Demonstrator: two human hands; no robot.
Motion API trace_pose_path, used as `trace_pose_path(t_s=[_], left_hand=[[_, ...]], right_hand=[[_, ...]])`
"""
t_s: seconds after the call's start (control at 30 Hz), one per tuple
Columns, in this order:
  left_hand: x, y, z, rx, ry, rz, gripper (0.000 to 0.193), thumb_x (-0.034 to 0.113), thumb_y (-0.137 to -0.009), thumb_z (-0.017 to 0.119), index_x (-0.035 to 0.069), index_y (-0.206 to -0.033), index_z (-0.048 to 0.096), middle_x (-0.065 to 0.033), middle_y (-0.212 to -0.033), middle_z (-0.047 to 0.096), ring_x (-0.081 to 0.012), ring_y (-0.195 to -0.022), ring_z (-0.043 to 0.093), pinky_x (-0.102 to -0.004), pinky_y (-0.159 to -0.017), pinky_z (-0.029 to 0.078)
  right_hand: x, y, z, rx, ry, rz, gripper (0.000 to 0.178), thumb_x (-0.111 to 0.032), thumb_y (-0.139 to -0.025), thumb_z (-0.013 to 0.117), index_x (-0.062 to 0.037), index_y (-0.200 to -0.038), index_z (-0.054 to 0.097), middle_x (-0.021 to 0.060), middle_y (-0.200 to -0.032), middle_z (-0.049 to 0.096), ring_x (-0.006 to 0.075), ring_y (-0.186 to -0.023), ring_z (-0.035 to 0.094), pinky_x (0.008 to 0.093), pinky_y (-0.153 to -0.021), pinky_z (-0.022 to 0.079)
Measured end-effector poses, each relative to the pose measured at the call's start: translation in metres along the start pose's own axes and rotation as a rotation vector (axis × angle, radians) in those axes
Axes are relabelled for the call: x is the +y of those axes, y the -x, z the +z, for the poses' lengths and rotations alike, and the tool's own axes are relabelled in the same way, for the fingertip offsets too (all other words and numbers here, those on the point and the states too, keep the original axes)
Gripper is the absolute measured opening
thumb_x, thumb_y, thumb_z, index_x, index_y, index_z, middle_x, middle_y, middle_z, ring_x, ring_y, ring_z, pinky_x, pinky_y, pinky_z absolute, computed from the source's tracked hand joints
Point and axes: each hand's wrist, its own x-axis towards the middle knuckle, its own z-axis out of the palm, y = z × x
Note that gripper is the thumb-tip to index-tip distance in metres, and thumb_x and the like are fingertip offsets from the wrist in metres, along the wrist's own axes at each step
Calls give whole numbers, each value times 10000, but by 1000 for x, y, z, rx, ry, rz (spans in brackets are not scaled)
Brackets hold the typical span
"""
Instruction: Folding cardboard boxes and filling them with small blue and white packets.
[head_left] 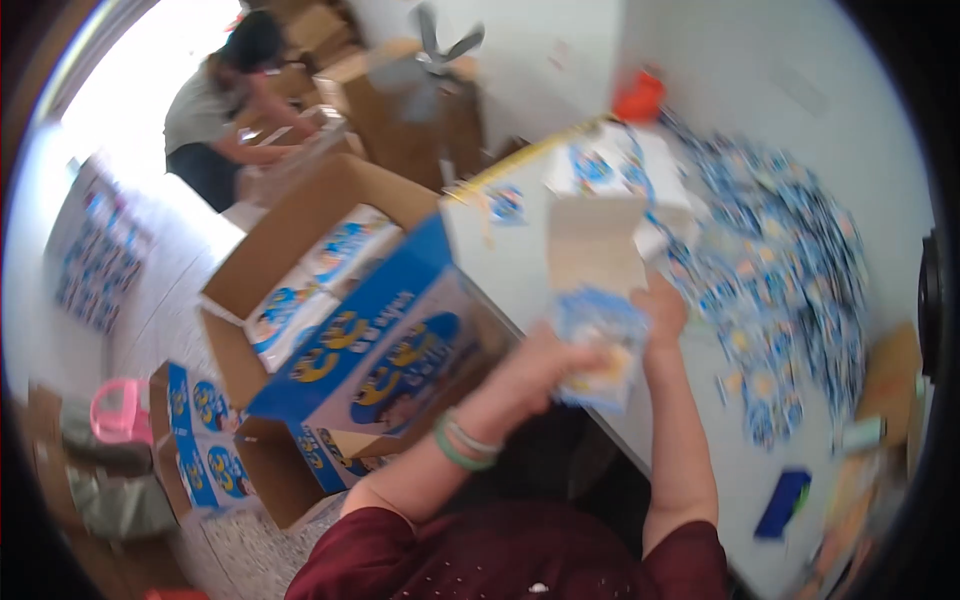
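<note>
A bunch of flat blue-and-white packets [602, 335] is gripped in my left hand [545, 370], its thumb lying across their front. They are smeared by motion and stand at the near end of a small open carton [597, 240], whose bare inside shows. My right hand [660, 310] is closed at the carton's right side; its fingers are partly hidden. Whether some packets are partly inside the carton, I cannot tell. Beyond it is a white, blue-printed panel [615, 165], perhaps its lid or another box.
A large heap of similar packets [780, 270] covers the right of the white table [500, 265]. At left stands a big open blue carton [375, 330] holding printed white boxes [330, 265]. A dark blue object [783, 503] lies near right. A person [215, 115] bends over boxes behind, near a fan [435, 60].
</note>
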Motion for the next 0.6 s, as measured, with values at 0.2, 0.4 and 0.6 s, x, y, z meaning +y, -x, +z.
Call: trace_pose_path(t_s=[0.2, 0.4, 0.6], left_hand=[[12, -39, 9, -36, 13, 1, 434, -12, -697, 622, -51, -1126, 564, -139, -1006, 658, -224, -856, 666, -336, -775, 551], [-23, -83, 42, 5, -298, -12, 423, -70, -685, 654, -33, -1096, 563, -130, -1001, 653, -217, -841, 659, -333, -730, 547], [-46, -108, 36, 114, -531, 67, 362, -48, -663, 666, -45, -1019, 602, -125, -942, 665, -219, -790, 661, -332, -708, 551]], right_hand=[[7, 77, -43, 69, 32, 220, 315, -226, -785, 532, -106, -1074, 573, 207, -852, 651, 410, -792, 619, 498, -714, 474], [16, 109, -51, 45, -165, 201, 381, -203, -807, 578, -47, -1150, 524, 181, -911, 633, 363, -825, 619, 461, -736, 479], [26, 112, -53, -145, -349, 220, 498, -220, -811, 604, -26, -1246, 457, 187, -1109, 552, 314, -865, 605, 402, -794, 476]])
